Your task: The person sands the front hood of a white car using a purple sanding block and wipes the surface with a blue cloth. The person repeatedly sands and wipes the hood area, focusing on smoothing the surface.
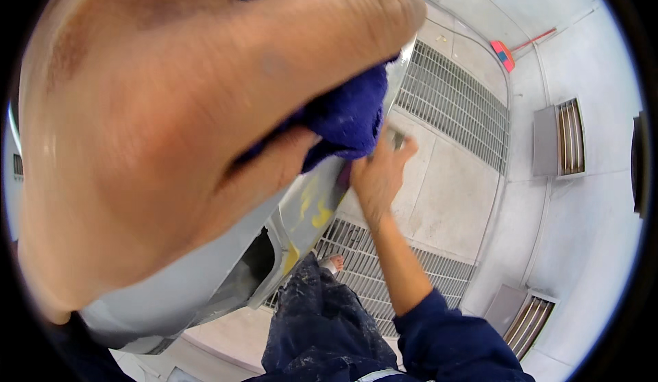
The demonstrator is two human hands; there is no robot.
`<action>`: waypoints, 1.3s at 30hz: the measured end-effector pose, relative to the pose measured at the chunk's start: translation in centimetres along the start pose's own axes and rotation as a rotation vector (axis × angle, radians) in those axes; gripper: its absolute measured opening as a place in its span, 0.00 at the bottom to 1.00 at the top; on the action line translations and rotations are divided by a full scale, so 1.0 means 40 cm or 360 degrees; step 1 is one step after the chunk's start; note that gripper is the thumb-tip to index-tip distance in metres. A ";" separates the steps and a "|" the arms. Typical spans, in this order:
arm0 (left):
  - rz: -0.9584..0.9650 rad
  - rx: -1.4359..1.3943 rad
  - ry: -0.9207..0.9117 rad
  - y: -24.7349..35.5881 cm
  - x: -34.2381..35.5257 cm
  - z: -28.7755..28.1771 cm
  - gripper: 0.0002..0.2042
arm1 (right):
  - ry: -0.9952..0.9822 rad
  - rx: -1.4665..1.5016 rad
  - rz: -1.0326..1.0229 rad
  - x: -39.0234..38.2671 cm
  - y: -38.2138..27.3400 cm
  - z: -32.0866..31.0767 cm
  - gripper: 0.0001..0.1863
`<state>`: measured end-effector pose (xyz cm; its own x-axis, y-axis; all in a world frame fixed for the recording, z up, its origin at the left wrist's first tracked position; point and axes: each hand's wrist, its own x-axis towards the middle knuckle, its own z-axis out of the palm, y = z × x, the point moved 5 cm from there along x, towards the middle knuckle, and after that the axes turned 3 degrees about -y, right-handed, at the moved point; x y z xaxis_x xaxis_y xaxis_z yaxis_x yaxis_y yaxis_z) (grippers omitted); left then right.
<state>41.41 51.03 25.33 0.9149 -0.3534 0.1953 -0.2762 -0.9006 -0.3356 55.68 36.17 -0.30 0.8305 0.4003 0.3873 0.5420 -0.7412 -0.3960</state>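
Observation:
Very close to the camera, my left hand [157, 128] fills the upper left, closed on a bunched purple cloth [353, 114] that hangs out below its thumb. Beyond it my right hand [380, 180] is at the edge of a grey vehicle body panel [199, 262], slightly blurred. Its fingers curl round something greyish, too small and smeared to name. A bit of purple shows beside that hand. Yellow patches [321, 214] mark the panel just below it. The left hand hides much of the panel.
Metal floor grates [456, 97] lie to the right of the panel. Slatted wall vents [570, 138] sit in the white wall. A red long-handled tool [504, 56] rests at the far right. A cable runs along the floor's edge. My foot [334, 263] is beside the panel.

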 end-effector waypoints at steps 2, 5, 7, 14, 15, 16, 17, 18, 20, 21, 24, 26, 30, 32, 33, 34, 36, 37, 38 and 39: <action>0.0005 -0.0030 0.0015 0.007 -0.001 0.015 0.22 | -0.0100 0.0080 0.0067 -0.032 0.024 0.026 0.30; 0.0023 -0.0061 0.0067 0.017 0.011 0.023 0.23 | -0.0158 -0.0006 0.0115 0.033 0.078 0.056 0.30; 0.0041 -0.0084 0.0101 0.019 0.019 0.027 0.23 | -0.0154 0.0023 0.0146 0.029 0.096 0.054 0.29; 0.0035 -0.0069 0.0050 0.024 0.009 0.038 0.24 | -0.0268 0.0232 0.0125 -0.100 0.044 0.042 0.29; 0.0031 -0.0070 0.0048 0.028 0.009 0.038 0.24 | -0.0263 0.0241 0.0179 -0.071 0.043 0.042 0.29; 0.0032 -0.0066 0.0050 0.030 0.009 0.039 0.24 | -0.0248 0.0251 0.0238 -0.039 0.041 0.045 0.29; 0.0033 -0.0074 0.0052 0.029 0.012 0.040 0.24 | -0.0230 0.0261 0.0296 -0.005 0.039 0.046 0.29; 0.0037 -0.0063 0.0050 0.030 0.013 0.042 0.24 | -0.0155 0.0270 0.0316 -0.018 0.033 0.053 0.29; 0.0033 -0.0067 0.0043 0.032 0.012 0.044 0.24 | -0.0070 0.0255 0.0266 -0.026 0.033 0.066 0.29; 0.0034 -0.0063 0.0036 0.034 0.011 0.044 0.24 | -0.0060 0.0230 0.0195 -0.024 0.034 0.076 0.30; 0.0041 -0.0063 0.0049 0.037 0.012 0.045 0.24 | -0.0099 0.0244 0.0232 0.010 0.043 0.077 0.31; 0.0052 -0.0068 0.0065 0.043 0.016 0.050 0.25 | -0.0194 0.0376 0.0593 0.096 0.069 0.084 0.33; 0.0051 -0.0065 0.0051 0.047 0.016 0.056 0.25 | -0.0004 0.0148 0.0304 -0.015 0.056 0.119 0.33; 0.0053 -0.0049 0.0038 0.046 0.019 0.052 0.25 | -0.0030 0.0154 0.0257 -0.027 0.054 0.133 0.33; 0.0057 -0.0050 0.0040 0.046 0.019 0.051 0.25 | -0.0047 0.0176 0.0277 -0.012 0.046 0.122 0.33; 0.0055 -0.0047 0.0031 0.046 0.018 0.047 0.25 | -0.0085 0.0256 0.0382 0.048 0.058 0.121 0.33; 0.0033 -0.0018 -0.0029 0.044 0.005 0.036 0.26 | -0.0233 0.0427 0.0622 0.096 0.018 0.114 0.34; 0.0046 -0.0041 0.0012 0.045 0.010 0.054 0.26 | -0.0139 0.0342 0.0460 0.073 0.031 0.104 0.34; 0.0054 -0.0069 0.0051 0.046 0.014 0.070 0.26 | -0.0055 0.0252 0.0297 0.009 0.046 0.103 0.34; 0.0075 -0.0099 0.0093 0.044 0.015 0.087 0.26 | 0.0020 0.0154 0.0133 -0.060 0.061 0.094 0.33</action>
<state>42.48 50.11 21.65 0.8822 -0.4083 0.2348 -0.3379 -0.8959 -0.2883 55.49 35.42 -5.30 0.8721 0.3318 0.3598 0.4811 -0.7162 -0.5056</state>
